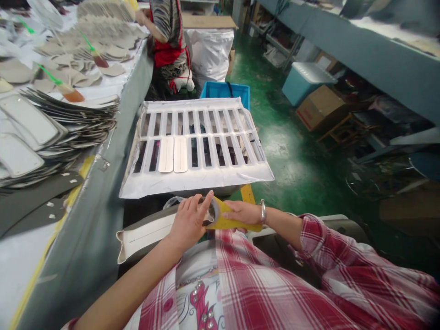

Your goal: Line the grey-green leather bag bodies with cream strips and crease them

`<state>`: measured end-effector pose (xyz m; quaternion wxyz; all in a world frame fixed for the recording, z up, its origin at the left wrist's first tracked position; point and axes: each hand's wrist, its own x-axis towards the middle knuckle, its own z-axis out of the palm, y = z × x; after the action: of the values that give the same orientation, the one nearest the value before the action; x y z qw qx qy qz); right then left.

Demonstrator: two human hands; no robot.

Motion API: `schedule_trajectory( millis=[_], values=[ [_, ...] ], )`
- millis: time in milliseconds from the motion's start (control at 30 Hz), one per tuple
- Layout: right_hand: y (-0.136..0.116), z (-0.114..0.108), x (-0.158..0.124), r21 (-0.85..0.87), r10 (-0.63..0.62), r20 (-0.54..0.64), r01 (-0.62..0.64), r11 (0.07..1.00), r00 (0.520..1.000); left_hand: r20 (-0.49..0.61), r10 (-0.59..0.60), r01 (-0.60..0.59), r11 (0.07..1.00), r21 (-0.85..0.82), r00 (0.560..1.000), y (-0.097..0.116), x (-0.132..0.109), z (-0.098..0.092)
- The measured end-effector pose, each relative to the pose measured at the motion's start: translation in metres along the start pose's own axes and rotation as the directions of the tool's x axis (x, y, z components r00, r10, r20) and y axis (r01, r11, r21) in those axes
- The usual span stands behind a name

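My right hand (243, 213) is wrapped round a yellow tube-like piece (222, 222), whose open round end faces left. Beside that end is my left hand (191, 217), its fingers partly spread and its fingertips close to the rim. Under and left of my left hand lies a long cream strip (146, 238) with a dark line along it, on a dark piece. Whether my left fingers grip any material is hidden. In front of both hands stands a white slatted rack (199, 176) with two cream pieces (173, 155) on it.
On the left is a long table (113, 151) with stacked dark-edged pieces (79, 123) and brushes with green handles. A person (168, 41) in a red apron sits beyond the rack. Behind the rack is a blue crate (227, 89); cardboard boxes (323, 107) stand at the right.
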<state>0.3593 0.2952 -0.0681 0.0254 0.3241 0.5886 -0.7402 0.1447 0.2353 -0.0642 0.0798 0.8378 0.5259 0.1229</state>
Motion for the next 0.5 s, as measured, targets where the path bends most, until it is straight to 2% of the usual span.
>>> schedule_trajectory(
  millis=[233,300,400,500],
  values=[
    [0.000,0.007,0.005,0.064,0.112,0.034,-0.114,0.991,0.993,-0.024,0.021,-0.019,0.996,0.083,0.999,0.002,-0.002,0.000],
    [0.001,0.010,0.003,0.024,0.131,-0.006,-0.130,0.991,0.991,-0.019,0.026,-0.024,0.994,0.103,0.999,0.002,-0.003,0.000],
    [-0.003,0.013,-0.001,-0.102,0.094,-0.071,-0.101,0.990,0.993,-0.013,0.029,-0.028,0.994,0.103,0.999,0.002,-0.004,0.001],
    [-0.009,0.011,-0.003,-0.145,0.091,-0.056,-0.098,0.985,0.994,-0.016,0.030,-0.029,0.994,0.109,0.999,0.002,-0.004,0.000]
  ],
)
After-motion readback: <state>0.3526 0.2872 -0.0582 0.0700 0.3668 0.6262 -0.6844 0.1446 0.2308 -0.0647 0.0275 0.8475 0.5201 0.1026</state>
